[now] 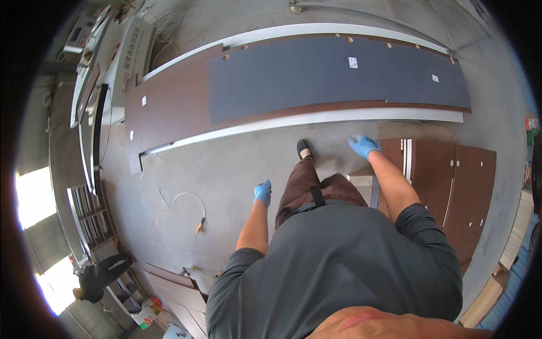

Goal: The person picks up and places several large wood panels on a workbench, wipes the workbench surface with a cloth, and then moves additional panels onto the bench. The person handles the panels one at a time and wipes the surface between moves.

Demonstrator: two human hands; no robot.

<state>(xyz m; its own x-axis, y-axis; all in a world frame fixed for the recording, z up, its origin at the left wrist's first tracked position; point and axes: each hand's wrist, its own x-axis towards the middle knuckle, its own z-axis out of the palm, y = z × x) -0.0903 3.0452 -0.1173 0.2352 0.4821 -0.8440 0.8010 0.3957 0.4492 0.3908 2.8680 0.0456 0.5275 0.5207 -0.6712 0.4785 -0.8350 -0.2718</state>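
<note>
I stand on a grey concrete floor, one foot in a black shoe (pixel 304 148) stepped forward. My left hand (pixel 262 192) wears a blue glove and hangs free at my side, fingers loosely curled, holding nothing. My right hand (pixel 363 145), also in a blue glove, is stretched out forward with fingers spread, empty, just above the edge of a stack of brown panels (pixel 440 186) on my right. Ahead lies a long dark grey panel (pixel 339 76) on top of a brown board (pixel 169 107) and a white board (pixel 316 118).
A white air hose with a brass tip (pixel 199 227) lies on the floor to my left. Machines and shelving (pixel 96 113) line the left side. More brown boards (pixel 175 288) lie at lower left, pale wooden boards (pixel 519 226) at far right.
</note>
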